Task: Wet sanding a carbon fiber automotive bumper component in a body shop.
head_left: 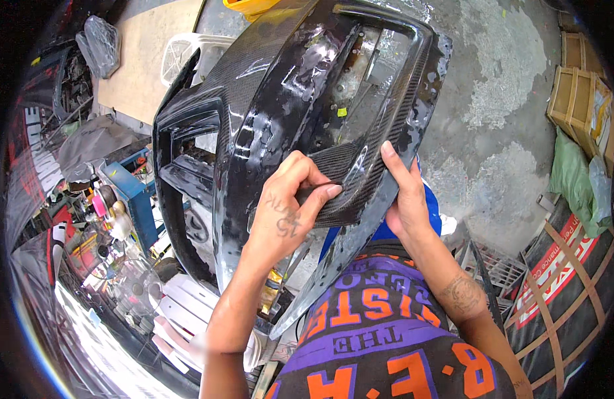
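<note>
A large black carbon-fibre car bumper [250, 73] spans the middle of the view, tilted, with wet, patchy gloss on its surface and long openings through it. My left hand [290, 193] is closed in a pinch, thumb against bent fingers, right at the inner edge of a woven carbon section [337, 159]. Whatever sits between those fingertips is hidden. On the near right side my right hand [408, 199] grips the bumper's outer edge, its thumb lying on top and the other fingers out of sight behind the rim.
Left of the bumper stand a blue metal stand [131, 199] and cluttered tools and bottles. A white plastic chair [187, 56] and a tan board [137, 66] lie beyond. Wooden crates [576, 100], a green bag [573, 179] and a strapped dark banner [559, 279] line the right.
</note>
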The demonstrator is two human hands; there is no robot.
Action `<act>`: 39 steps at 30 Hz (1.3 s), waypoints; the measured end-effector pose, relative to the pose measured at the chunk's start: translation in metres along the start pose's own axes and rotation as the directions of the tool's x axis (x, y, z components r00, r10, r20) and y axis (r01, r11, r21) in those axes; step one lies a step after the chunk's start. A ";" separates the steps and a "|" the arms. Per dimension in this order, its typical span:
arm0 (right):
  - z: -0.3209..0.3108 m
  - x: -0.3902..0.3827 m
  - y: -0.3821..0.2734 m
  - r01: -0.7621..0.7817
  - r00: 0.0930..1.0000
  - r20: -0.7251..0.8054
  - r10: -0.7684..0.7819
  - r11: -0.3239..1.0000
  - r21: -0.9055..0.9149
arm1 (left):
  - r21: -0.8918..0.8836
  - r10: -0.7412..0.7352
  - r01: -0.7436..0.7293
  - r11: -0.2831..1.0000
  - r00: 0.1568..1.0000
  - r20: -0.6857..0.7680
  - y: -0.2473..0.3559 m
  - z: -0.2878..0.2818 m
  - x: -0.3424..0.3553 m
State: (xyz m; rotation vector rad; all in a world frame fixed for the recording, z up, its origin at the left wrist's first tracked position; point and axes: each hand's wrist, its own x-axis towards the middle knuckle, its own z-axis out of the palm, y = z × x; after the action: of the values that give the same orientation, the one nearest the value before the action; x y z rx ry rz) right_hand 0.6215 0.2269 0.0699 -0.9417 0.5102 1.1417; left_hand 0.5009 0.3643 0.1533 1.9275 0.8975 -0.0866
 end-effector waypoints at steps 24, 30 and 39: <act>0.000 0.001 0.002 0.086 0.996 0.034 -0.086 0.996 -0.015 | 0.048 0.125 -0.127 0.991 0.992 0.030 0.008 0.009 0.011; 0.006 -0.002 0.002 0.105 0.994 0.000 -0.105 0.994 -0.004 | 0.079 0.090 -0.096 0.992 0.993 0.070 0.003 0.005 0.007; 0.003 0.000 -0.001 0.102 0.994 0.038 -0.102 0.995 -0.002 | 0.055 0.170 -0.176 0.983 0.980 0.099 0.007 0.008 0.022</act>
State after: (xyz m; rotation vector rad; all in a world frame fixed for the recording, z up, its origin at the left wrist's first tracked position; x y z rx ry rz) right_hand 0.6224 0.2291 0.0724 -0.9374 0.4247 1.0668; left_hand 0.5236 0.3683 0.1454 2.0345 0.6691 -0.1033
